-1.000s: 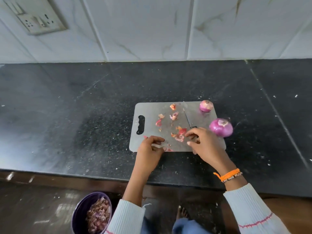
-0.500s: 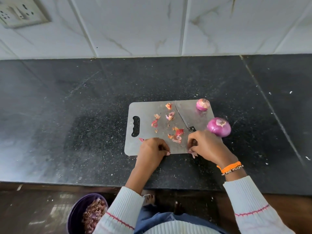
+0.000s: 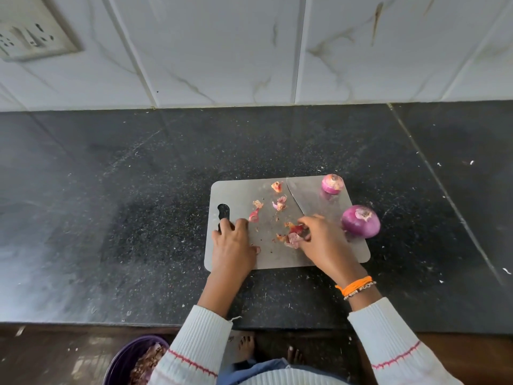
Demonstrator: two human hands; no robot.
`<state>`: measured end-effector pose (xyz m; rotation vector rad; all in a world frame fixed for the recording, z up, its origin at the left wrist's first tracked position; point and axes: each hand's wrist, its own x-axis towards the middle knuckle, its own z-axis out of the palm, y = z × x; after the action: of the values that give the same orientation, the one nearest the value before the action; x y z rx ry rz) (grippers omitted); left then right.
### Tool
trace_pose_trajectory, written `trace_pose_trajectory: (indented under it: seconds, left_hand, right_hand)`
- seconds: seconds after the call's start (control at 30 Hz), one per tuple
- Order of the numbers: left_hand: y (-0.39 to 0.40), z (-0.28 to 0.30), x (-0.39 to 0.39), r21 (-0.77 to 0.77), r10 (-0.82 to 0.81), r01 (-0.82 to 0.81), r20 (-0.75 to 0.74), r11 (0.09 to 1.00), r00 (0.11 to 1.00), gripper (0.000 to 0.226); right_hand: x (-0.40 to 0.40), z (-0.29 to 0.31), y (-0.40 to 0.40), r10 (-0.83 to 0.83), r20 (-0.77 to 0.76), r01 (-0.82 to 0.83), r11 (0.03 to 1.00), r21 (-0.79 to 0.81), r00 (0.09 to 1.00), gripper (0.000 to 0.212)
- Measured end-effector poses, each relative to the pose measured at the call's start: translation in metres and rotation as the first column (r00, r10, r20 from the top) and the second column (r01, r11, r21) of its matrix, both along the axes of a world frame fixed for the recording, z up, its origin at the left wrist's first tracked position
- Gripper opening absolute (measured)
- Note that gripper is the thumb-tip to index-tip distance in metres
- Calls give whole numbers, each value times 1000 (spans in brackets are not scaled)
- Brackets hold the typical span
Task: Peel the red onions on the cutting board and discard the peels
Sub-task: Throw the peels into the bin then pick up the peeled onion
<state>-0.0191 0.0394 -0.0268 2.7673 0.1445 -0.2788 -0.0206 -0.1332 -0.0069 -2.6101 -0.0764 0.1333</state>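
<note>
Pinching a clump of peels (image 3: pixel 294 237) mid-board, right hand (image 3: pixel 323 243) fingers curled round them | left hand (image 3: pixel 231 250) flat on the board (image 3: pixel 241 190), fingers spread beside its handle hole | small onion (image 3: pixel 332 184) at board's far right corner, big onion (image 3: pixel 360 221) on its right edge | knife (image 3: pixel 301 195) between | board near worktop (image 3: pixel 111 218) front edge

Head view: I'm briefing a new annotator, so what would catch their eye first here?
Two peeled red onions: the larger onion at the right edge of the grey cutting board, the smaller onion at its far right corner. Mid-board, the right hand gathers a pile of peels, while the left hand rests on the board near the handle slot.
</note>
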Motion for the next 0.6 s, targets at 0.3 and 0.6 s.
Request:
trace_pose_trajectory:
  seconds: [0.3,0.6]
  left_hand:
    - [-20,-6,10,-513,50,99,269,852,962,56]
    - [-7,-14,34,-191,-163,188,140,963,977,54]
  right_hand:
    - [47,-5,28,-17,193,-12,989,148,981,32]
    - [77,-21,40,193,83,-190,981,-35,978,53]
